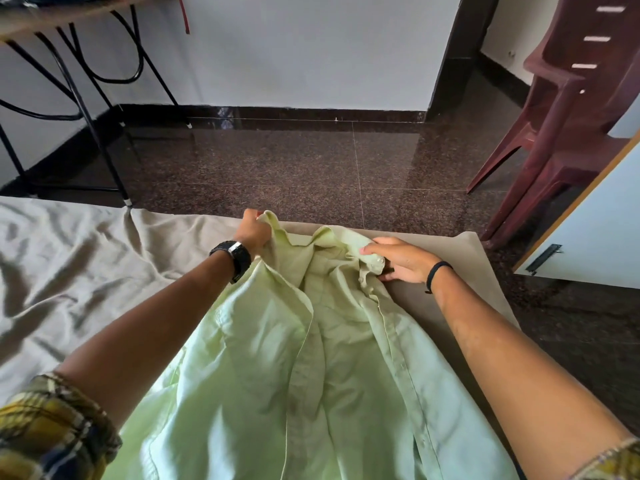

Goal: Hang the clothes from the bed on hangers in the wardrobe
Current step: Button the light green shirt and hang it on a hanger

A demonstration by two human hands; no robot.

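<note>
Head camera looks down over both my forearms at a pale green shirt (311,358) spread on the bed (69,258), its collar end pointing away from me toward the bed's far edge. My left hand (252,233) is curled tight on a bunch of the shirt's fabric at the far left corner, lifting that bit slightly off the sheet. My right hand (401,259) pinches the button placket by the collar, thumb on top next to a small white button (380,260), fingers tucked under the cloth. The collar (332,237) sits rumpled between my two hands. A black watch (235,259) wraps my left wrist and a thin black band (437,273) my right. Beyond my hands lies the dark speckled floor (311,161). Off past my right hand stands a maroon plastic chair (561,116); past my left, a desk (52,15) on thin black legs.
</note>
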